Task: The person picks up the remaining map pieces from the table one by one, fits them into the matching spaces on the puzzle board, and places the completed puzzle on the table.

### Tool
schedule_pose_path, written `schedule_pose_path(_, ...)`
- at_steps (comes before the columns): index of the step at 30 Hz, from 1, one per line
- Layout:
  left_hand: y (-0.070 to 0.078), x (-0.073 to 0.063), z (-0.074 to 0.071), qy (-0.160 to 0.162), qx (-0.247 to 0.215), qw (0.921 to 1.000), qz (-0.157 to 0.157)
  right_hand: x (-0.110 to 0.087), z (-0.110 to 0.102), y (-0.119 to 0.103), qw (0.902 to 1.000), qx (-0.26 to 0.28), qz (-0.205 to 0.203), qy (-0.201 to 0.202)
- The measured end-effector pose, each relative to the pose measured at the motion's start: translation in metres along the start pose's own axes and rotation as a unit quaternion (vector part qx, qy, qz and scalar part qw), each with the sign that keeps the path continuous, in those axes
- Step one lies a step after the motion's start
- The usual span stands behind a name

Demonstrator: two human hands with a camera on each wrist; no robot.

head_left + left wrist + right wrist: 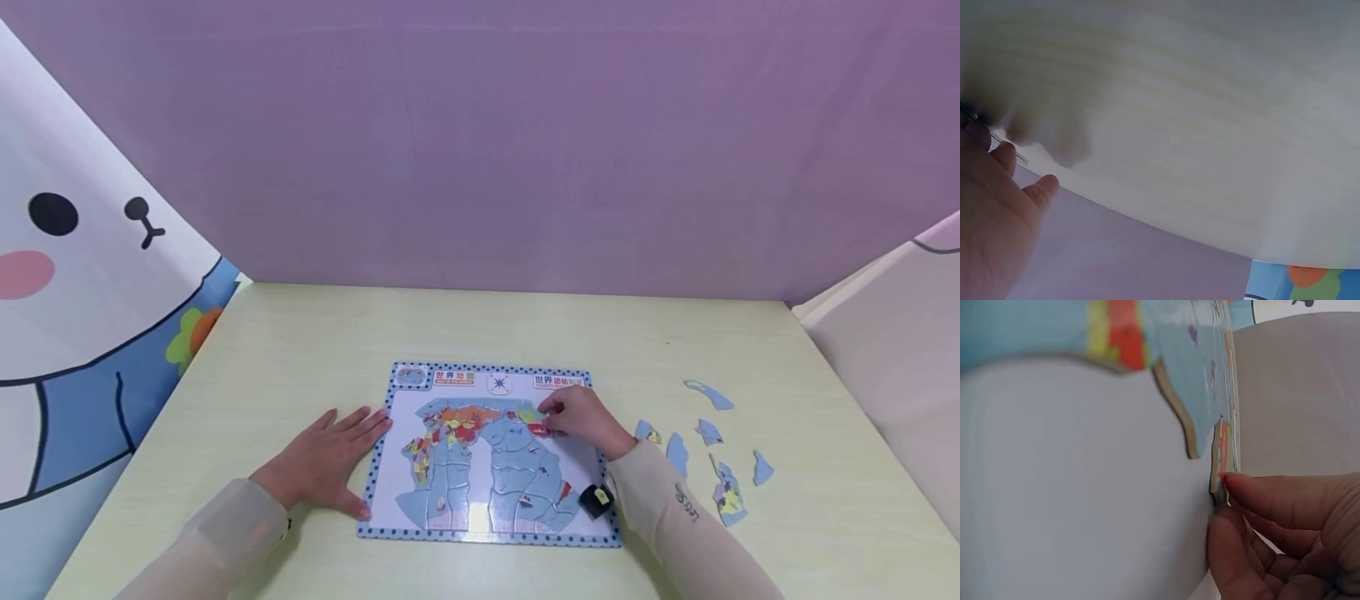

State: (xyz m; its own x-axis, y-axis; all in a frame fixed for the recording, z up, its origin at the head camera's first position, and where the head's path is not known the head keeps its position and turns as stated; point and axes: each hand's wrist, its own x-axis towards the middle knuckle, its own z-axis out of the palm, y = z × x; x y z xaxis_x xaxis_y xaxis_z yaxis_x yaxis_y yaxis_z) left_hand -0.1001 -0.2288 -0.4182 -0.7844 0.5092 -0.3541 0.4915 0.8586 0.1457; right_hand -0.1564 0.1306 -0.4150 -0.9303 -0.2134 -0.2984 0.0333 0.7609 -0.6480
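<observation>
A world map jigsaw board with a dotted blue border lies on the table, many pieces fitted in it. My left hand is spread flat at the board's left side, fingertips and thumb touching its edge; the left wrist view shows part of this hand beside the tabletop. At the map's upper right, my right hand pinches a red-and-green puzzle piece between thumb and fingers. In the right wrist view, that piece is seen nearly edge-on, low over the white board, near fitted pieces.
Several loose puzzle pieces, including a blue one and a yellow-and-blue one, lie on the table to the right. A small black device is by the right sleeve. Purple cloth stands behind.
</observation>
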Motion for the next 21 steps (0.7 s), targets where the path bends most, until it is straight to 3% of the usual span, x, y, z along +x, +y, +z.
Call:
schedule_pose_path(14, -0.0034, 0.0058, -0.002, 0.003, 0.036, 0.9989, 0.031, -0.0001, -0.0006, -0.0061, 0.999, -0.033, -0.028, -0.01)
schedule_pose_path(21, -0.0055, 0.0073, -0.0021, 0.01, 0.044, 0.998, 0.044, -0.002, -0.0085, -0.0013, 0.9992, -0.037, -0.008, -0.013)
